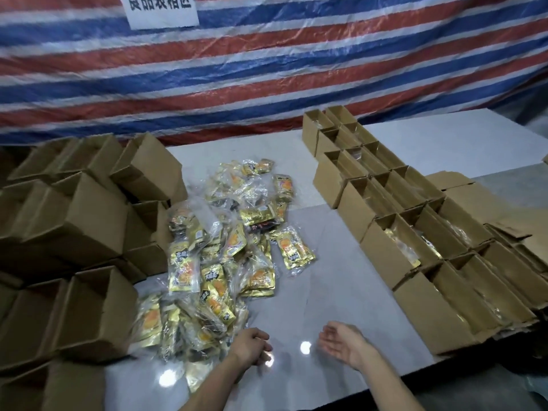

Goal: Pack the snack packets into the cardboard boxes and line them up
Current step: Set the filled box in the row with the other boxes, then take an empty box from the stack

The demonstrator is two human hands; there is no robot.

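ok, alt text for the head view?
A person's left hand and right hand, both empty, hover over a white table. Gold snack packets heaped centre-left beside jumbled cardboard boxes; rows of open boxes holding packets on the right; striped tarp behind.

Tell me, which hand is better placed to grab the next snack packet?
Left. The left hand sits at the edge of the packet pile, nearly touching it. The right hand lies open over the bare table, farther from the packets and nearer the lined-up boxes.

Counter (pixel 326 262), glossy grey. Loose snack packets (pixel 225 256) are heaped left of centre. Jumbled cardboard boxes (pixel 74 226) are piled along the left edge. Open boxes (pixel 415 232) are lined in rows toward the right edge.
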